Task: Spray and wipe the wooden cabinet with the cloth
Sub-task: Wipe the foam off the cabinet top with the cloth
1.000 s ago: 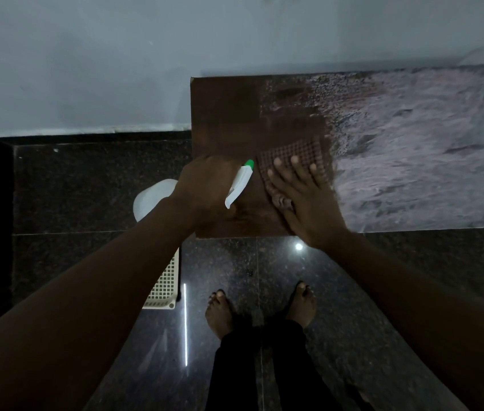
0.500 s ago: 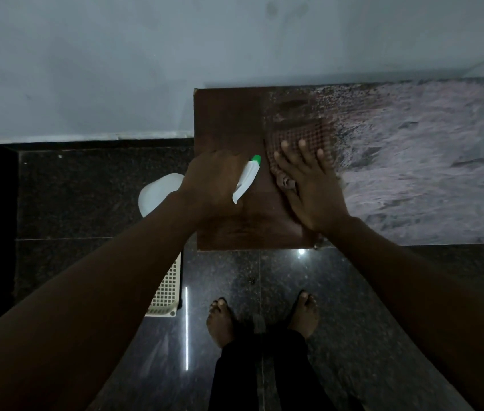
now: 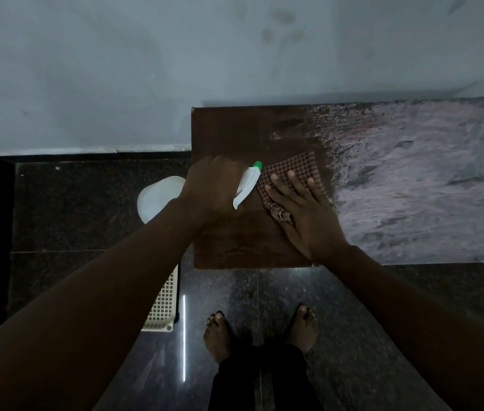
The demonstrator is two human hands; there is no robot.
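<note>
Cloth (image 3: pixel 297 169) nearer cabinet (image 3: pixel 229 134) front edge

The cabinet top (image 3: pixel 235 134) is showing smooth, dull dark brown wood at its left end, while its right part is carrying a pale grey, rough-looking film (image 3: pixel 412 188). The cloth (image 3: pixel 300 167) is looking woven, checked and matt. The spray bottle (image 3: pixel 246 185) is showing smooth white plastic with a green tip. The floor (image 3: pixel 86 209), dark speckled stone, is shining glossy, and the basket (image 3: pixel 165 304) is showing white plastic mesh.
</note>
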